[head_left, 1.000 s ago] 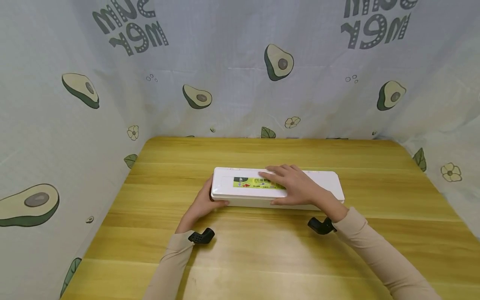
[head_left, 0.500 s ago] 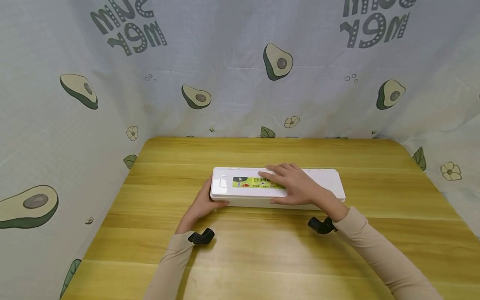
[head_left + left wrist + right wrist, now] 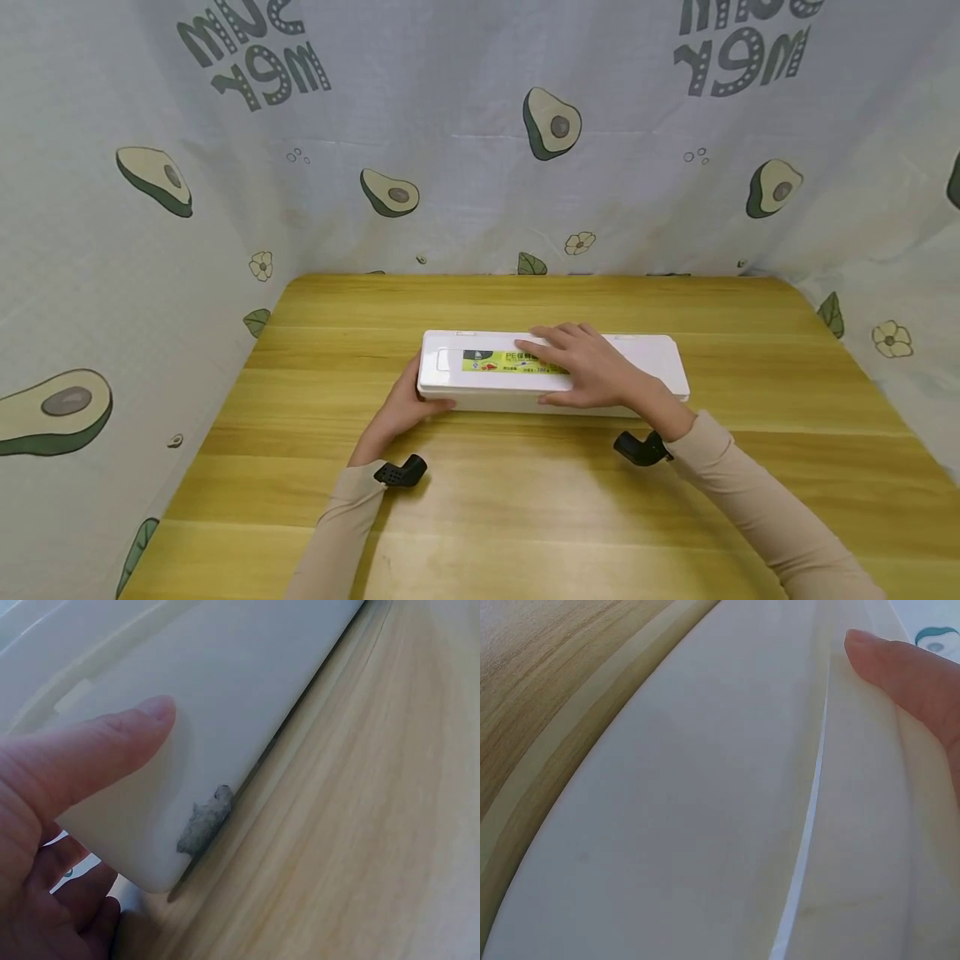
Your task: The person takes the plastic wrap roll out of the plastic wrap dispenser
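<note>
A long white plastic cling film box lies crosswise on the wooden table, its lid down. A yellow-green label with printed writing runs along the lid. My left hand grips the box's left end, thumb on the front wall and the other fingers round the end. Over the lid reaches my right hand, thumb at the front edge and fingers across the top, covering part of the label. In the left wrist view, a grey torn patch shows low on the box wall. The right wrist view shows the thumb against the lid's edge.
The wooden table extends all round the box. White cloth printed with avocados hangs behind the table and at both sides. A black wrist camera sits at the left cuff, another wrist camera at the right.
</note>
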`<move>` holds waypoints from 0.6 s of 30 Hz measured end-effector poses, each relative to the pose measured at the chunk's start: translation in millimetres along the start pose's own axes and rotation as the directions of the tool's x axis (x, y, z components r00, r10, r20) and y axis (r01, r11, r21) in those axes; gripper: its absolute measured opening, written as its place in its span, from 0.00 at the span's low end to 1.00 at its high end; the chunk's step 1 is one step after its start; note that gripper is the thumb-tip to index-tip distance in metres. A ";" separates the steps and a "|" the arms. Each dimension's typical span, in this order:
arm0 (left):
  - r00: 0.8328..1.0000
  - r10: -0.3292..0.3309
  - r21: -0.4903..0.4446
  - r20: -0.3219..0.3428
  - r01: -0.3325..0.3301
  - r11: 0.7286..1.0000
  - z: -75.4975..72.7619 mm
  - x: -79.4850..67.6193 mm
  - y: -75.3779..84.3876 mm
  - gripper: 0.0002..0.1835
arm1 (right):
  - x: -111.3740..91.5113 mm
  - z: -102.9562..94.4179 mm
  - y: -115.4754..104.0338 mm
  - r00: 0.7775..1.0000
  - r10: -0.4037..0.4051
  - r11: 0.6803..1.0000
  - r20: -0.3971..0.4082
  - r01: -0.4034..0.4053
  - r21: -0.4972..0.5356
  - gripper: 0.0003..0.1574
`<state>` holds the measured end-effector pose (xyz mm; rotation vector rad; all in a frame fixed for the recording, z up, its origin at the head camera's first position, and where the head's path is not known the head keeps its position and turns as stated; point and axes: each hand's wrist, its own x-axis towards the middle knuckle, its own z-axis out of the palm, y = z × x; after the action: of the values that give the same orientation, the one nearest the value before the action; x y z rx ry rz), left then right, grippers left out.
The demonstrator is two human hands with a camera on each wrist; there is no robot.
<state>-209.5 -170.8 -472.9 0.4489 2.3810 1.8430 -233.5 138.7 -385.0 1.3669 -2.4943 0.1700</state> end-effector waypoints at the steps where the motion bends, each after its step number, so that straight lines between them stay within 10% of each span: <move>1: 1.000 0.005 -0.003 0.004 -0.005 1.000 -0.1 0.6 0.2 0.52 | -0.1 -0.9 0.2 1.000 -0.003 1.000 -0.007 0.003 -0.001 0.51; 18: 0.998 -0.055 0.000 0.010 0.055 0.999 0.1 -8.7 25.4 0.55 | -7.1 -9.5 0.0 0.999 0.003 1.000 -0.047 -0.003 -0.015 0.51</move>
<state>-196.9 -167.5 -449.4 0.3883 2.3616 1.8139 -228.1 146.7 -378.1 1.3377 -2.4547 0.1809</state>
